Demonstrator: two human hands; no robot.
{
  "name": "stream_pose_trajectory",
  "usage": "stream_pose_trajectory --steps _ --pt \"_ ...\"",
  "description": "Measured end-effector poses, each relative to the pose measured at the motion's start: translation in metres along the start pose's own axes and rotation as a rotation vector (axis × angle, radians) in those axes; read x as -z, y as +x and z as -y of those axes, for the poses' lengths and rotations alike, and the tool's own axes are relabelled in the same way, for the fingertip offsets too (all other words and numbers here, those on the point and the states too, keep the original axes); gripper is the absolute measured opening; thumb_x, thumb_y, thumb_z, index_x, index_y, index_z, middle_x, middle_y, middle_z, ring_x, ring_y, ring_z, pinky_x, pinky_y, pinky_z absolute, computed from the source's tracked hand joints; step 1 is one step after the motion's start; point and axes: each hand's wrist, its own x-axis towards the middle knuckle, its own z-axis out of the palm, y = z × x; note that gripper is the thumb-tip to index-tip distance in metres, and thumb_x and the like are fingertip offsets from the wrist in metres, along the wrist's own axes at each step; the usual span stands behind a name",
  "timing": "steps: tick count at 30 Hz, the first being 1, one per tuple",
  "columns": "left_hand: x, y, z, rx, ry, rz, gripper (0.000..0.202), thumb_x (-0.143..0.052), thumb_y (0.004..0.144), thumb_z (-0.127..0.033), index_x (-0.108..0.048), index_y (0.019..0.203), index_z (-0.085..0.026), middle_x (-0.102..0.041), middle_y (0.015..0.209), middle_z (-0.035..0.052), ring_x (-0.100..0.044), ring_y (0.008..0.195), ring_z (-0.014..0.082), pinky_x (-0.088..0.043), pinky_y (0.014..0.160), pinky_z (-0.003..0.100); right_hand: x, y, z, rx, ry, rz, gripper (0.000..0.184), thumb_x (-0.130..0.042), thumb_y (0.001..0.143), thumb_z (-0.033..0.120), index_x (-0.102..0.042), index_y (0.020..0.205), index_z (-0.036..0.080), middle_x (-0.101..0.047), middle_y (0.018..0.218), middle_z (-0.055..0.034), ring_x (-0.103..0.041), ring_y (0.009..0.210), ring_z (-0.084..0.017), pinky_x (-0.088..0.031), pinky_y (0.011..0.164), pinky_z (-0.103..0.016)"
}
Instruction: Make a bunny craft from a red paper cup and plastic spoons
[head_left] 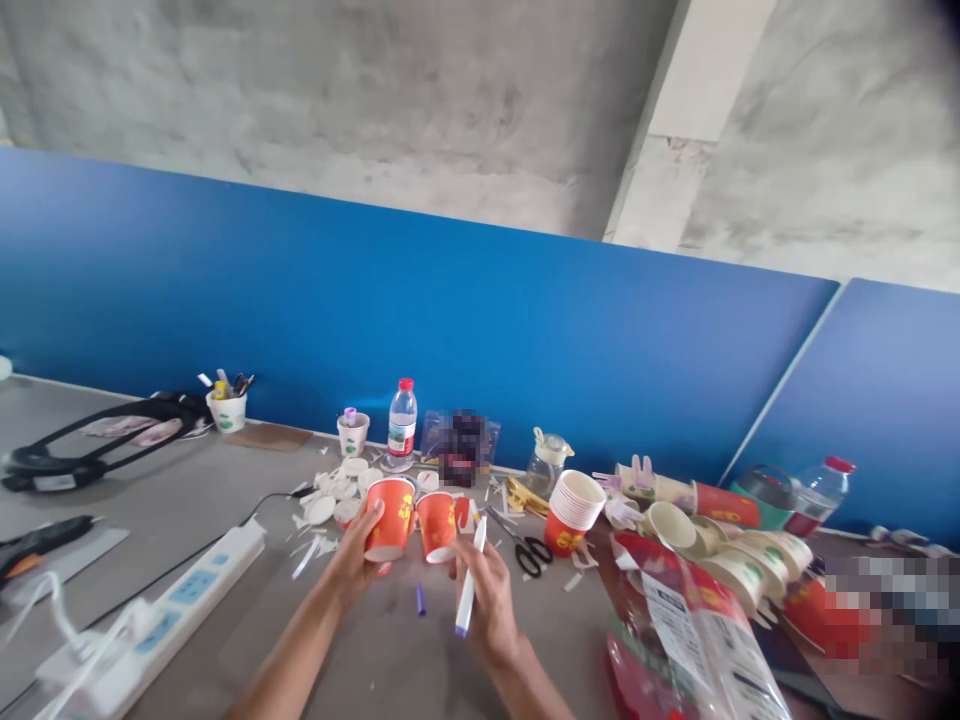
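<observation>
My left hand (358,560) grips a red paper cup (390,518) with yellow print, held upright above the grey table (195,500). My right hand (487,590) holds a second red paper cup (437,525) at its fingertips, and a white marker (470,578) with a purple tip runs down through the same hand. The two cups sit side by side, almost touching. A small purple marker cap (421,599) lies on the table between my hands.
Black scissors (529,548), a leaning stack of red cups (571,513), white paper scraps (330,495), a water bottle (402,422) and a white power strip (161,615) lie around. Cream cups (739,565) and a plastic bag (694,630) crowd the right. A blue partition (450,330) backs the table.
</observation>
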Motion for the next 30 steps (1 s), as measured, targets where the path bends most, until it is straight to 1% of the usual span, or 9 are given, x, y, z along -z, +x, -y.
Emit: stream_pose_trajectory --steps 3,6,9,13,18,21,24,27,30 --pt "0.003 0.002 0.006 0.079 -0.147 0.017 0.051 -0.073 0.081 -0.045 -0.054 0.123 -0.022 -0.079 0.094 0.0059 -0.079 0.079 0.0238 -0.065 0.071 0.034 0.003 0.003 0.004 -0.009 -0.031 0.179 0.037 -0.047 0.087 0.011 -0.066 0.116 0.024 -0.070 0.068 -0.0002 -0.063 0.062 -0.019 -0.049 0.065 -0.029" --pt "0.003 0.002 0.009 0.052 -0.212 0.017 0.049 -0.073 0.082 -0.046 -0.056 0.122 -0.022 -0.079 0.098 0.0063 -0.079 0.081 0.0237 -0.065 0.074 0.034 0.001 0.002 0.006 -0.037 -0.090 0.326 0.042 -0.048 0.080 0.008 -0.068 0.114 0.024 -0.071 0.068 -0.0004 -0.063 0.061 -0.020 -0.049 0.066 -0.029" --pt "0.006 0.004 0.008 0.014 -0.205 -0.017 0.051 -0.072 0.083 -0.051 -0.059 0.120 -0.017 -0.079 0.090 0.0080 -0.079 0.078 0.0241 -0.063 0.072 0.033 -0.004 -0.001 0.006 -0.083 -0.171 0.414 0.039 -0.049 0.082 0.009 -0.069 0.113 0.024 -0.073 0.068 -0.0015 -0.065 0.062 -0.020 -0.049 0.066 -0.028" --pt "0.014 0.011 0.009 -0.087 -0.188 -0.173 0.058 -0.073 0.080 -0.056 -0.058 0.121 -0.018 -0.075 0.073 0.0029 -0.075 0.063 0.0205 -0.059 0.058 0.029 -0.011 -0.002 0.013 -0.112 -0.257 0.528 0.037 -0.058 0.083 0.017 -0.066 0.119 0.022 -0.078 0.085 -0.0061 -0.070 0.077 -0.023 -0.052 0.076 -0.031" --pt "0.018 0.018 0.021 -0.170 -0.107 -0.213 0.068 -0.087 0.066 -0.044 -0.057 0.124 -0.024 -0.075 0.083 0.0002 -0.072 0.063 0.0180 -0.057 0.056 0.026 -0.023 -0.003 0.027 -0.190 -0.355 0.687 0.044 -0.060 0.076 0.011 -0.065 0.118 0.020 -0.075 0.102 -0.0125 -0.069 0.092 -0.027 -0.052 0.079 -0.032" --pt "0.016 0.018 0.027 -0.135 -0.051 -0.211 0.077 -0.090 0.064 -0.036 -0.056 0.132 -0.026 -0.077 0.102 0.0044 -0.074 0.076 0.0201 -0.059 0.061 0.026 -0.023 -0.005 0.022 -0.211 -0.301 0.640 0.045 -0.053 0.075 0.004 -0.066 0.115 0.019 -0.075 0.093 -0.0106 -0.070 0.082 -0.023 -0.051 0.071 -0.028" --pt "0.015 0.016 0.031 -0.080 0.020 -0.179 0.080 -0.087 0.067 -0.035 -0.053 0.138 -0.025 -0.074 0.120 0.0101 -0.075 0.093 0.0262 -0.061 0.071 0.031 -0.018 -0.006 0.007 -0.242 -0.184 0.471 0.047 -0.048 0.075 0.000 -0.065 0.114 0.019 -0.073 0.088 -0.0082 -0.068 0.074 -0.020 -0.050 0.066 -0.024" --pt "0.013 0.012 0.035 -0.065 0.137 -0.143 0.082 -0.085 0.069 -0.039 -0.052 0.142 -0.022 -0.069 0.132 0.0133 -0.068 0.116 0.0334 -0.059 0.089 0.037 -0.009 -0.003 -0.005 -0.251 -0.134 0.312 0.047 -0.044 0.074 -0.002 -0.065 0.111 0.019 -0.074 0.087 -0.0074 -0.069 0.079 -0.020 -0.052 0.070 -0.025" --pt "0.010 0.008 0.036 -0.063 0.256 -0.083 0.087 -0.084 0.068 -0.047 -0.049 0.144 -0.022 -0.064 0.141 0.0136 -0.056 0.133 0.0375 -0.051 0.105 0.042 -0.002 0.000 -0.012 -0.267 -0.063 0.297 0.048 -0.043 0.073 -0.003 -0.064 0.110 0.020 -0.077 0.090 -0.0064 -0.071 0.088 -0.020 -0.055 0.078 -0.028"
